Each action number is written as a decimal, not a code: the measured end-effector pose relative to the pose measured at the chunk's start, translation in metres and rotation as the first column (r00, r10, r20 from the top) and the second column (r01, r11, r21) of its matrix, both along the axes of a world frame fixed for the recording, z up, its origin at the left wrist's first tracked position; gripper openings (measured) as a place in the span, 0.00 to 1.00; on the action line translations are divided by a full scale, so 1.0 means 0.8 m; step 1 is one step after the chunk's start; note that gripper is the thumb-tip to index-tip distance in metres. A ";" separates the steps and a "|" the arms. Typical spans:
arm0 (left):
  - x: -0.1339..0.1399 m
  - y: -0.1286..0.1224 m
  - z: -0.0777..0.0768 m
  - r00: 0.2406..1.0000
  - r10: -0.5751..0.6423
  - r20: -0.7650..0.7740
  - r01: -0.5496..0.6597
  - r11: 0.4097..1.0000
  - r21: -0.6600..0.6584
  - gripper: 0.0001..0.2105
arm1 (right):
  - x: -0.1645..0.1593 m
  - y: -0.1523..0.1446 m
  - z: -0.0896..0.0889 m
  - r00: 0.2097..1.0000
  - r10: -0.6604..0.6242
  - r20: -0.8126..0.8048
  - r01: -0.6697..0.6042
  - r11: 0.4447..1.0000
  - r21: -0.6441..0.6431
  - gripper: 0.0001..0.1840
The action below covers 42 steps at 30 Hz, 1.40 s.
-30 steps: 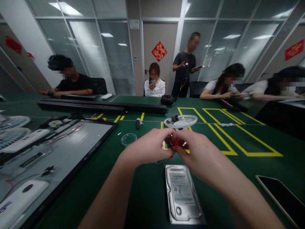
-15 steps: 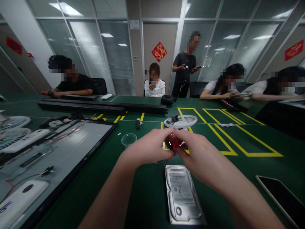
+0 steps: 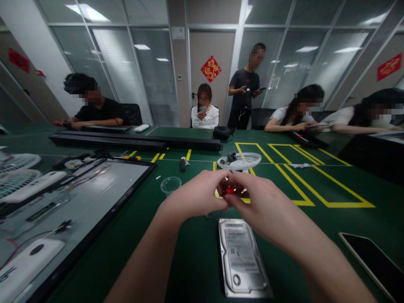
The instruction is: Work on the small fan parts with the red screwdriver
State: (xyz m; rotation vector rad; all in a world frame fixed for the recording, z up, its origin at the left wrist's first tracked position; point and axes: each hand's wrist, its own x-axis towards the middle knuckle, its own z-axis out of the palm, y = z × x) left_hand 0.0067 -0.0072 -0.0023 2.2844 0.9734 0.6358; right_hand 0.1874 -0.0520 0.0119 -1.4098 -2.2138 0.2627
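Observation:
My left hand [image 3: 203, 189] and my right hand [image 3: 254, 191] meet over the table, fingers curled toward each other. A small glossy red object [image 3: 230, 190] shows between them, gripped by the fingers of my right hand; its kind is hidden. The fingers of my left hand close in from the other side, and what they pinch cannot be made out. Just below, a silver hard drive [image 3: 241, 256] lies label up on the green table. A few tiny dark pieces [image 3: 207, 216], perhaps screws, lie beside its far edge.
A clear plastic cup [image 3: 171, 185] stands left of my hands. Beyond them is a white fan grille [image 3: 249, 160] with a dark part on it. A large opened panel [image 3: 116, 181] fills the left, a phone [image 3: 372, 263] lies right. Several people sit or stand across the table.
The red object has shifted or turned slightly between my fingers, and the dark tip beside it no longer shows. My hands and the hard drive stay in place.

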 end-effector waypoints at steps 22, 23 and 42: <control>0.001 -0.002 0.002 1.000 -0.020 -0.012 0.020 0.999 0.026 0.16 | 0.002 0.002 0.000 0.999 -0.005 0.037 0.005 1.000 -0.012 0.11; 0.001 -0.002 0.001 1.000 -0.014 -0.018 0.014 1.000 0.027 0.16 | 0.002 0.001 0.000 1.000 0.000 0.027 0.000 1.000 -0.015 0.11; 0.000 -0.001 0.001 1.000 -0.010 0.021 0.010 0.999 -0.032 0.18 | -0.002 0.001 0.002 1.000 -0.026 0.014 0.026 1.000 -0.002 0.05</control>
